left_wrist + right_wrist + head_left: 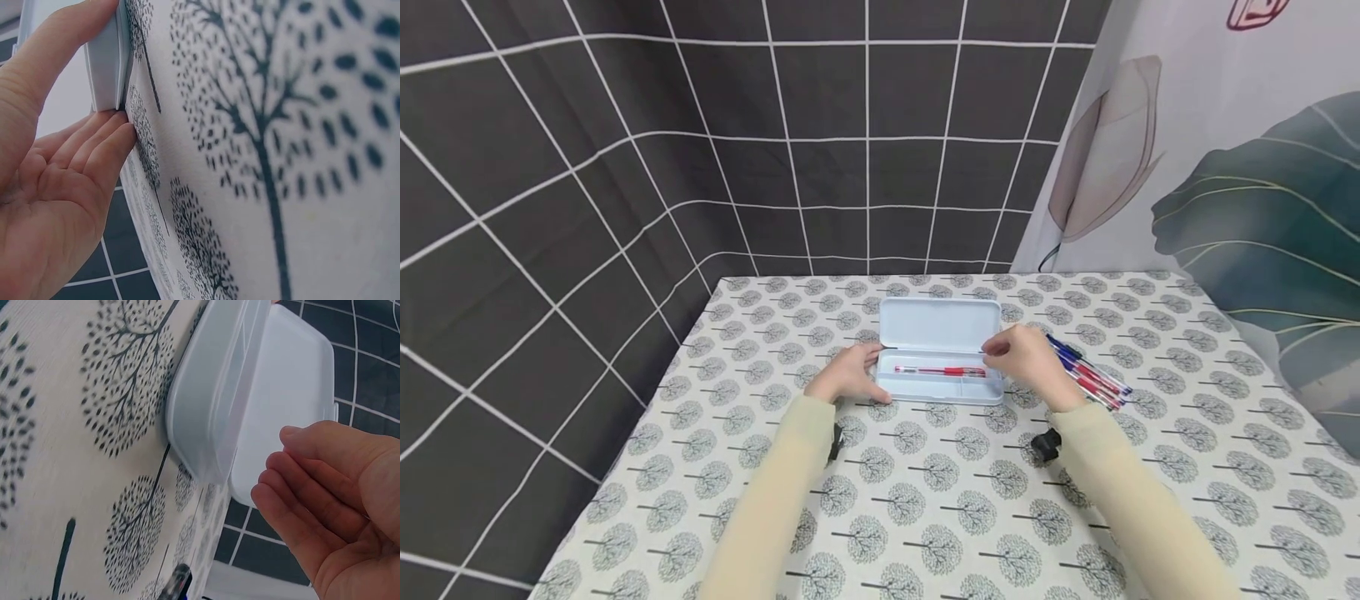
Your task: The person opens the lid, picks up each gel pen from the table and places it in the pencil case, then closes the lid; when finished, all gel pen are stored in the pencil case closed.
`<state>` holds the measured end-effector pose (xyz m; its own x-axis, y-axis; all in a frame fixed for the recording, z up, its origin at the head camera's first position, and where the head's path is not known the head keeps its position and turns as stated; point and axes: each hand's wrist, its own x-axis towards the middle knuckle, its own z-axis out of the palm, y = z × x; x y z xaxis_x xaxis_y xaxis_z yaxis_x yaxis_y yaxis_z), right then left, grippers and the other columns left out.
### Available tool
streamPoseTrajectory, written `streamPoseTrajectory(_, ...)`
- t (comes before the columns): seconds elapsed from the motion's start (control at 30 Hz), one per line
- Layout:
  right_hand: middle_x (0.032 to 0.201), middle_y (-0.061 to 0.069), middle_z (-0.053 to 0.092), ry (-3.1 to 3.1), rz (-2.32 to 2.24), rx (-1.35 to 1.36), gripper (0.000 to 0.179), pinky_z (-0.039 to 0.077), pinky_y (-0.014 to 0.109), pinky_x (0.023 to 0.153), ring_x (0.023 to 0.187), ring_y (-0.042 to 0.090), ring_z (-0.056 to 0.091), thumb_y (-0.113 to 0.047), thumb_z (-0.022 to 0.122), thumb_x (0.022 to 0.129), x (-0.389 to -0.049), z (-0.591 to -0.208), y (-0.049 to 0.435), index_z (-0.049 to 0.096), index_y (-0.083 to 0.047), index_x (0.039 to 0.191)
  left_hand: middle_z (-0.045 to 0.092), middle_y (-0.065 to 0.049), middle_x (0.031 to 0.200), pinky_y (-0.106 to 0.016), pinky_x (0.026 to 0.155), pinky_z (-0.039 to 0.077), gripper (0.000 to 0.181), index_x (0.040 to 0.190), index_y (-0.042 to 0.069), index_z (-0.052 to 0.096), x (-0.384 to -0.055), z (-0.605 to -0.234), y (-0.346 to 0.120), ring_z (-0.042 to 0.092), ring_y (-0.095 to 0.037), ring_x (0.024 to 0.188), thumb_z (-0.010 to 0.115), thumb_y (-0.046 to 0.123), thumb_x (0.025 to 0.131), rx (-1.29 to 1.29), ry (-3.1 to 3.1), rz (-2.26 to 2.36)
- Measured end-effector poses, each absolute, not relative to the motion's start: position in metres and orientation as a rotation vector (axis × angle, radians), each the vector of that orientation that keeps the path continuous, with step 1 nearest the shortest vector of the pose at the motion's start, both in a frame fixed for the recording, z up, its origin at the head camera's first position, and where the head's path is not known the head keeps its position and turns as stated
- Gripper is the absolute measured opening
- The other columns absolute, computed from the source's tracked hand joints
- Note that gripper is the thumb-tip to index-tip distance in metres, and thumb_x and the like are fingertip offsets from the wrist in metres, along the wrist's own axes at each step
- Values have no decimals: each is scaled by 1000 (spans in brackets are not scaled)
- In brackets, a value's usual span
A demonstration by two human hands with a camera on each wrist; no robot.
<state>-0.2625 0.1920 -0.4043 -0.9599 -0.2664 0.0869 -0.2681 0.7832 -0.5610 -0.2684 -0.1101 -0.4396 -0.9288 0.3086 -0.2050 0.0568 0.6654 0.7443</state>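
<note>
Looking down from the head camera, I see a pale blue pencil case (pixel 940 354) lying open near the middle of the tree-print tablecloth (pixel 925 500), its long axis running from 9 o'clock to 3 o'clock across my view. The lid (pixel 940 323) is folded back toward 12 o'clock, on the far side of the tray. A red pen (pixel 940 371) lies inside the tray, parallel to the case's long axis; I cannot tell which end is the tip.

My left hand (pixel 850 375) sits at the case's 9 o'clock end. On the left wrist view the thumb presses on the top of the case's end (pixel 107 62) and the straight fingers (pixel 100 140) touch its lower corner, so the hand braces the case rather than curling round it.

My right hand (pixel 1026 358) hovers at the 3 o'clock end. The right wrist view shows its fingers (pixel 300 487) relaxed, lightly bent, holding nothing and just apart from the case (pixel 212 406).

A bunch of blue and red pens (pixel 1093 375) lies on the cloth just beyond the right hand, toward 3 o'clock, slanting from about 10 o'clock to 4 o'clock.
</note>
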Motion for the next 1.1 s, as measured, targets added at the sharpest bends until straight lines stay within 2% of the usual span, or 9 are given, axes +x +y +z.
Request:
streamPoseTrajectory(0.43,92,14,75,-2968,885,397,22,59,43,78,81,24,70,-11,73,82,-260,-409,218,75,-1,101,45,-14,150,-36,116,36,104,147,1,38,-266,-438,-109,47,-28,137,92,13,59,305,2577,1140)
streamPoseTrajectory(0.73,100,17,74,-3047,913,284,27,58,46,81,86,27,69,-13,72,84,-254,-411,237,72,0,108,44,-15,150,-36,116,36,104,147,0,38,-266,-440,-109,46,-28,137,92,13,59,310,2570,1154)
streamPoseTrajectory(1.1,101,19,73,-3051,885,221,28,57,49,82,83,26,69,-13,71,84,-251,-416,265,71,1,109,44,-15,150,-35,116,37,104,147,0,38,-266,-439,-109,46,-28,137,92,12,58,305,2563,1167)
